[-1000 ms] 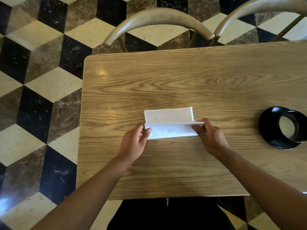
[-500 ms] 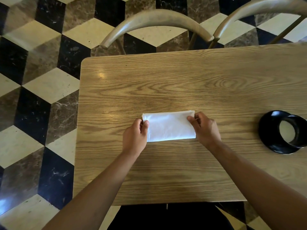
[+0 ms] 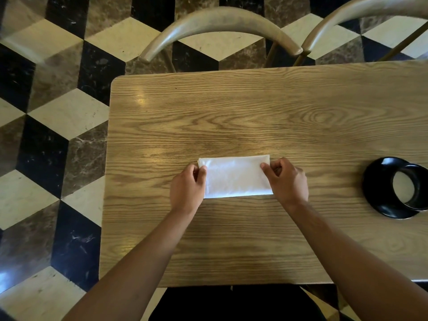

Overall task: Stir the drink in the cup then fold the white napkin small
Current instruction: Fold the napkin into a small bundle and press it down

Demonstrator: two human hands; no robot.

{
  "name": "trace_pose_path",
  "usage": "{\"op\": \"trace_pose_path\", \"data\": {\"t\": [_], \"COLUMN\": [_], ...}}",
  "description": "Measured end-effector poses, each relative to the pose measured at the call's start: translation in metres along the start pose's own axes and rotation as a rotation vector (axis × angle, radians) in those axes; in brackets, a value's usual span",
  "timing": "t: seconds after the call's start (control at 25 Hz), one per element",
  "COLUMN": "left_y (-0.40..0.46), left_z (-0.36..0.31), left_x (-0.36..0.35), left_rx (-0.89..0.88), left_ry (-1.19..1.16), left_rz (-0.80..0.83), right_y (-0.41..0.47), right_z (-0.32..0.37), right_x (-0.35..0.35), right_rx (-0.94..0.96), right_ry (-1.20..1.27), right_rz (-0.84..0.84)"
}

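The white napkin lies flat on the wooden table as a folded rectangle, long side left to right. My left hand pinches its left edge with thumb and fingers. My right hand grips its right edge the same way. A black cup with a pale drink inside stands on a black saucer at the table's right side, partly cut off by the frame edge. No spoon or stirrer shows.
Two curved wooden chair backs stand beyond the table's far edge. The table's left edge drops to a black, cream and brown tiled floor. Bare tabletop lies between the napkin and the saucer.
The lifted near flap of the napkin has been folded over onto the far half and laid flat. Both hands moved up with it and now hold its short edges.
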State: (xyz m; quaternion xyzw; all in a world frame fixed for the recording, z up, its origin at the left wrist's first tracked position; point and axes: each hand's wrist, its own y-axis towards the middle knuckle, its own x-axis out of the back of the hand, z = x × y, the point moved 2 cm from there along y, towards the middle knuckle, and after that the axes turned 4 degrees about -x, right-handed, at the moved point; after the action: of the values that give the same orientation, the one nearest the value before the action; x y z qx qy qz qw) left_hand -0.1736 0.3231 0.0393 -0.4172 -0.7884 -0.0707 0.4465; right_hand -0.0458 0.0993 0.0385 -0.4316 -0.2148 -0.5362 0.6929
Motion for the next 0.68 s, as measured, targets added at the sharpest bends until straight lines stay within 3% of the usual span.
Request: {"op": "trace_pose_path", "data": {"t": [0.28,0.52,0.68], "left_y": [-0.002,-0.009,-0.017], "left_z": [0.004,0.002,0.009], "left_x": [-0.006,-0.004,-0.006], "left_rx": [-0.105,-0.025,-0.425], "left_ry": [0.055,0.061,0.271], "left_rz": [-0.138,-0.174,-0.212], "right_y": [0.0,-0.009,-0.027], "right_z": [0.002,0.003,0.016], "right_x": [-0.002,-0.008,-0.016], "right_rx": [-0.012,0.027,0.33], "right_ry": [0.026,0.078,-0.007], "right_rz": [-0.026,-0.084,-0.247]}}
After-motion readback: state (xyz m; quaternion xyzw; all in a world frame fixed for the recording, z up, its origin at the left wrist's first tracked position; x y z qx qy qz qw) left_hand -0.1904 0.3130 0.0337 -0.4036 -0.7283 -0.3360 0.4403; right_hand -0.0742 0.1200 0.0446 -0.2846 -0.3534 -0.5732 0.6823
